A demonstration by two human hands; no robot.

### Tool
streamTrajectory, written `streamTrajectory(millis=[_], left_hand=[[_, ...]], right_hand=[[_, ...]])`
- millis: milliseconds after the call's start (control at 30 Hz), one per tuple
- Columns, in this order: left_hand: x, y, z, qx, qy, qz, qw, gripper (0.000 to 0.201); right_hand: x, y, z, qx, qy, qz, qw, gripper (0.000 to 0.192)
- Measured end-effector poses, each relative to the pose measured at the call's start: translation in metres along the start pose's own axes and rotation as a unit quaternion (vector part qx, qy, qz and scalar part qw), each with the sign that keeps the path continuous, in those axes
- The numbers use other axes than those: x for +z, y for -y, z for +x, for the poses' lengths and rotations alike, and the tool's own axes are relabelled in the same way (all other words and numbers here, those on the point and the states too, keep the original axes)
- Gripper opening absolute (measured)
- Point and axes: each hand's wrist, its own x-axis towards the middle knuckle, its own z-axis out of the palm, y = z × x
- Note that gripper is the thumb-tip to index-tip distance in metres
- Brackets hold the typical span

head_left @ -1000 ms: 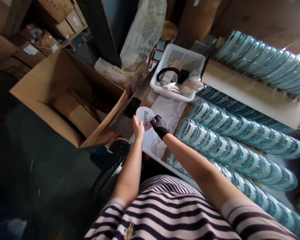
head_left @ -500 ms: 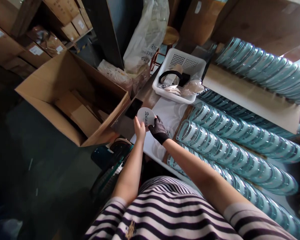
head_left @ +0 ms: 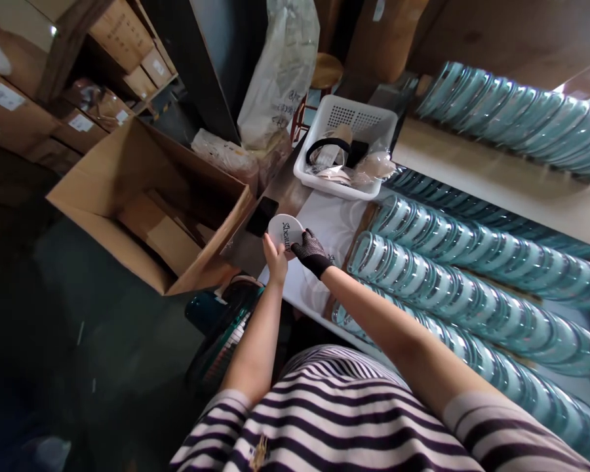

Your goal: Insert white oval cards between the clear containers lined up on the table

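A round white disc with black lettering that includes "beauty" is held between both hands over the table's near left corner. My bare left hand grips its lower left edge, thumb on the face. On the right edge, my right hand pinches it, wearing a black mesh glove with bare fingertips. Whether the disc is one piece or several stacked cannot be made out. A dark phone-like slab lies on the table just beyond it. To the right run rows of clear bluish round plastic pieces standing on edge.
An open cardboard box stands at the left. A white plastic basket with a black band and wrapped pieces sits at the table's back. A cardboard strip lies between rows. Plastic bags and a stool are beyond.
The view has shifted slightly, with the box and basket displaced in it. Both hands keep hold of the disc, which looks tilted a little more.
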Motion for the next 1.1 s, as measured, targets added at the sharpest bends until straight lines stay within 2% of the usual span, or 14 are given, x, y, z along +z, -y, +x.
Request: streamTrajectory(millis=[167,333,567,667,767,900,1100], left_hand=[[-0.001,-0.001,-0.002,0.01,0.006,0.033,0.999,0.075],[-0.001,-0.003,-0.005,0.026,0.027,0.069,0.997,0.074],[0.0,-0.012,-0.013,0.045,0.041,0.106,0.992,0.076],[-0.002,-0.015,-0.017,0.059,0.047,0.112,0.991,0.076],[-0.005,-0.016,-0.019,0.068,0.051,0.109,0.99,0.075],[-0.005,-0.015,-0.02,0.06,0.039,0.1,0.992,0.076],[-0.004,-0.016,-0.02,0.04,0.011,0.071,0.997,0.077]], right_hand=[[0.007,-0.009,0.004,0.048,-0.012,0.045,0.998,0.048],[0.009,-0.015,0.007,0.095,-0.044,0.096,0.99,0.052],[0.004,-0.017,0.008,0.118,-0.057,0.136,0.982,0.054],[-0.003,-0.014,0.003,0.097,-0.066,0.118,0.986,0.055],[-0.01,-0.009,-0.003,0.041,-0.075,0.081,0.993,0.057],[-0.015,-0.005,-0.006,-0.007,-0.061,0.042,0.997,0.062],[-0.004,-0.001,0.003,-0.031,-0.044,0.031,0.998,0.049]])
